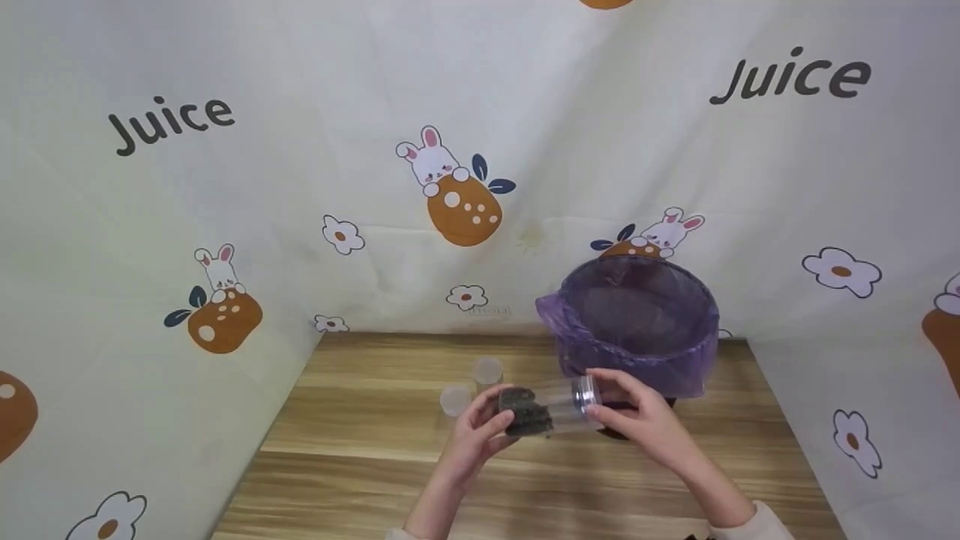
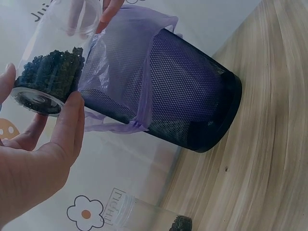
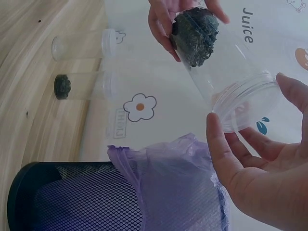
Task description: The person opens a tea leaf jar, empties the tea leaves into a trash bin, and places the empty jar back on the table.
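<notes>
Both hands hold a transparent jar [image 1: 559,397] tilted on its side above the table. Dark green, crumbly bits [image 2: 53,72] like dried leaves are gathered toward its base. My left hand [image 1: 474,429] grips that base end, with thumb and fingers on opposite sides. At the other end, my right hand [image 1: 649,414] holds the clear lid [image 3: 245,101] between thumb and fingers. The lid sits over the jar's mouth.
A black mesh bin [image 2: 187,96] lined with a purple bag [image 1: 637,367] stands at the back right. Left of it stand two more transparent jars; one [image 3: 89,85] has dark bits at its bottom, the other [image 3: 79,45] looks see-through. Printed cloth [image 1: 315,150] walls the wooden table [image 1: 360,450].
</notes>
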Demonstrator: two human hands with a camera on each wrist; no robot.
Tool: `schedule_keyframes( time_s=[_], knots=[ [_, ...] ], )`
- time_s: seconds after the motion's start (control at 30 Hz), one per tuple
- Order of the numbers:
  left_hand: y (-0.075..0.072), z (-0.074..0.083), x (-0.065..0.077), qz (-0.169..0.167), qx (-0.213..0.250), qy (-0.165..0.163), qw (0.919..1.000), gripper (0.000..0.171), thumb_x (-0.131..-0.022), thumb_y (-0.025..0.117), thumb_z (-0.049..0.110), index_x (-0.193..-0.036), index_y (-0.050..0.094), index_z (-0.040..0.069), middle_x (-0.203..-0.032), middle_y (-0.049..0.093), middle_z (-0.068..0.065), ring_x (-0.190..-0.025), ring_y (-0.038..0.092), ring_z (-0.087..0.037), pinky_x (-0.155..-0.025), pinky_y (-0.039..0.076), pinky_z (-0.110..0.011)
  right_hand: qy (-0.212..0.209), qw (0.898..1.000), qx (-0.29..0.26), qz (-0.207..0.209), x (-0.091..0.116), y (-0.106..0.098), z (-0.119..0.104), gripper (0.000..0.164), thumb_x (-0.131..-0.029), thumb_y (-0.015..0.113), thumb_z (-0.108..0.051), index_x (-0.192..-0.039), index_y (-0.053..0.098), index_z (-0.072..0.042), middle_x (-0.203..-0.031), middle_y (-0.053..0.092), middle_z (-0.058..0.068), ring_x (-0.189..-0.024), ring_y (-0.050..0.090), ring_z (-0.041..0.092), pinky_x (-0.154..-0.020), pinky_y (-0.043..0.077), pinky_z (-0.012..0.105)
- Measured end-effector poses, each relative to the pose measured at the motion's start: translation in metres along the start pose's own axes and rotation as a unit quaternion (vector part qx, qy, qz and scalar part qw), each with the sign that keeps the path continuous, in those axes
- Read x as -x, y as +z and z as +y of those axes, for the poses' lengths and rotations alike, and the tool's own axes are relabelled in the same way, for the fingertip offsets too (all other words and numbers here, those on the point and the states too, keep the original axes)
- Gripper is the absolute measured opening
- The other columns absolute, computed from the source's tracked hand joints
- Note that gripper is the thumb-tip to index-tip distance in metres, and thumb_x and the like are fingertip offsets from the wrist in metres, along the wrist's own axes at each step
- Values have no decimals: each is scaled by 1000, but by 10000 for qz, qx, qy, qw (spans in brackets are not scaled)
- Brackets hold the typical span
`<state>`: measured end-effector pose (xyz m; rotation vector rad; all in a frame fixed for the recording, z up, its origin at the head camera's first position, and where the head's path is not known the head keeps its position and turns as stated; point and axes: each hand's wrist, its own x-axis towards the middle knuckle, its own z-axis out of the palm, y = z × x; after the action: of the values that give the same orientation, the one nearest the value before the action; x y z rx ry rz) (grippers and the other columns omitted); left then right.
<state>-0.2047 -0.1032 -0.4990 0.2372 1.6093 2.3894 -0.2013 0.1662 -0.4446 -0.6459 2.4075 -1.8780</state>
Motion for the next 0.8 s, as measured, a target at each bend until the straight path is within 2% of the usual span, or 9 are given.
schedule_keyframes(
  time_s=[0.3,0.57,0.8],
  knots=[
    [-2,-1,0,-60,-6,-23,10000,50,-98,60,13,-144,44,1,-141,56,-13,-119,61,-20,-95,56,-36,-470,9985,-277,-93,0,-1,4,55,-91,69,-3,-139,47,11,-130,56,32,-112,60,1,-88,56,19],
    [-4,-1,1,-48,2,-100,9999,50,-99,57,14,-146,43,2,-142,55,-14,-117,62,-20,-95,56,-35,-705,9964,-306,-344,0,-5,9,60,-89,72,-5,-144,47,-2,-147,45,25,-129,51,-1,-101,48,19],
    [-6,0,3,66,25,-124,9999,50,-100,57,14,-147,43,3,-146,52,-15,-119,62,-20,-97,55,-36,-724,9962,-399,-275,0,-9,9,63,-88,72,-3,-145,46,-3,-147,46,22,-130,50,-1,-102,48,18]
  ],
)
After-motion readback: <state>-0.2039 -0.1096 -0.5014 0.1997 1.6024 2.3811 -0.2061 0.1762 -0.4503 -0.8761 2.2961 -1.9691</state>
